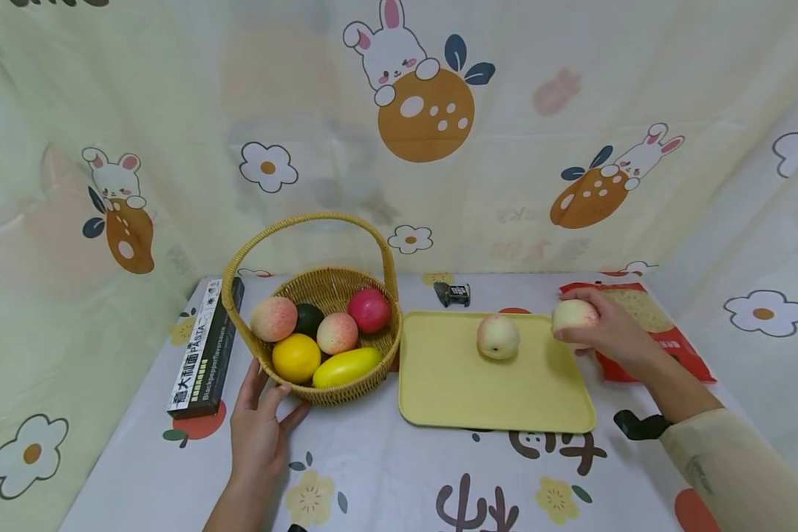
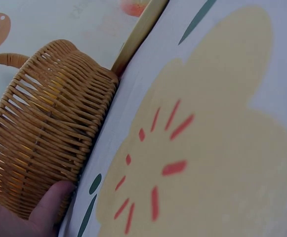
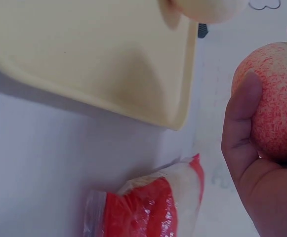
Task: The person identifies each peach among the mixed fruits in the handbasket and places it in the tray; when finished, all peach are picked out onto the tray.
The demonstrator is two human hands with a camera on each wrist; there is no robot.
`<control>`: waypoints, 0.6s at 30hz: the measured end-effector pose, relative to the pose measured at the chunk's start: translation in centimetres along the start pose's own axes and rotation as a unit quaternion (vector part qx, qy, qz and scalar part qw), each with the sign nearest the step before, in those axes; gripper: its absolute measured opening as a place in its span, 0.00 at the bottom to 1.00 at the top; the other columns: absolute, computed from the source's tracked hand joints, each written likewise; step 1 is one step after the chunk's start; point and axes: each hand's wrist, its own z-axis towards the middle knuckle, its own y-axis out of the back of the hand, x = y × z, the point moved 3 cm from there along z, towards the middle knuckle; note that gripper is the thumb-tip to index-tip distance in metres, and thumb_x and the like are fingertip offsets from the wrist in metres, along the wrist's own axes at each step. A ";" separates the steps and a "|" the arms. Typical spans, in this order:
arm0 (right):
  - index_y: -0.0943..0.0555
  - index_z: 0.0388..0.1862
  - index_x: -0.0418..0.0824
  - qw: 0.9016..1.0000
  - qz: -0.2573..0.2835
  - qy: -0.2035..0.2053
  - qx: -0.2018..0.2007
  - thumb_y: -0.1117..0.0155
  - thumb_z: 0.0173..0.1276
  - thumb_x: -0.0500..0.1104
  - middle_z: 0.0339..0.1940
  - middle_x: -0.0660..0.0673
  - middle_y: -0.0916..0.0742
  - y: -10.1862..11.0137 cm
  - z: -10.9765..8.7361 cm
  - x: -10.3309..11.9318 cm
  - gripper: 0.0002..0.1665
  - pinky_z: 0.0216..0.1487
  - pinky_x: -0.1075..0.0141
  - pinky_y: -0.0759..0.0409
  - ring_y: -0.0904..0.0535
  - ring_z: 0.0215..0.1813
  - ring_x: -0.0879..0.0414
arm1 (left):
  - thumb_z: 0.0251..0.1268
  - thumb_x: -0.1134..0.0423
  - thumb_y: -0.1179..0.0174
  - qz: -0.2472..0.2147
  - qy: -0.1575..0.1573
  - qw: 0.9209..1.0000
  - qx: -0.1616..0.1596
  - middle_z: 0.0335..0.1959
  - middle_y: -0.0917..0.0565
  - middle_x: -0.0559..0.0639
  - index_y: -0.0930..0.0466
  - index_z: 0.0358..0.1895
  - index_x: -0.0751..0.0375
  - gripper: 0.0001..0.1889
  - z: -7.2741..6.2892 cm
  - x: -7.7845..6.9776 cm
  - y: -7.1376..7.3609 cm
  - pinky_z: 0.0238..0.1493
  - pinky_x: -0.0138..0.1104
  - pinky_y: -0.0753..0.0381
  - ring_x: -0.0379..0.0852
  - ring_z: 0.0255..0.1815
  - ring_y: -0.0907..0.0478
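Our right hand (image 1: pixel 608 325) grips a peach (image 1: pixel 574 316), raised by the tray (image 1: pixel 465 399)'s far right corner; a second peach (image 1: pixel 498 337) sits on the tray. Our left hand (image 1: pixel 259 425) rests, loosely spread, against the basket (image 1: pixel 349 391). The held peach is round and looks smooth, so a slack grip could let it slip and roll. Pushing too hard on the left could tip the basket, spilling its fruit (image 1: pixel 338 333).

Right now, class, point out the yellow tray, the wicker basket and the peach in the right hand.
Yellow tray (image 1: pixel 472 391): head view, on its bare flat bottom.
Wicker basket (image 2: pixel 52 131): left wrist view, on its woven side wall.
Peach (image 3: pixel 280 101): right wrist view, on its red-speckled side.
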 end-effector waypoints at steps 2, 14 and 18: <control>0.39 0.79 0.41 1.000 -0.002 0.001 0.000 0.25 0.68 0.51 0.65 0.33 0.27 -0.2 0.5 -0.4 0.48 0.41 0.59 0.09 0.27 0.57 0.39 | 0.78 0.65 0.46 0.000 0.000 1.000 -0.001 0.88 0.47 0.42 0.49 0.85 0.24 0.41 0.0 0.0 0.0 0.61 0.55 0.13 0.57 0.79 0.37; 0.38 0.78 0.40 1.000 0.014 -0.011 0.022 0.25 0.68 0.48 0.64 0.32 0.27 -1.9 2.9 -0.8 0.46 0.41 0.60 0.11 0.26 0.55 0.41 | 0.77 0.66 0.46 0.000 -0.006 1.000 0.001 0.87 0.46 0.43 0.48 0.85 0.25 0.41 0.0 -0.1 0.0 0.61 0.55 0.13 0.57 0.78 0.36; 0.37 0.78 0.40 0.999 0.008 -0.019 0.032 0.25 0.68 0.48 0.64 0.32 0.26 -2.4 3.7 -1.2 0.46 0.41 0.61 0.12 0.26 0.57 0.41 | 0.77 0.66 0.46 -0.002 -0.005 1.000 0.002 0.87 0.46 0.43 0.48 0.85 0.26 0.41 0.0 0.0 0.0 0.60 0.54 0.13 0.57 0.78 0.36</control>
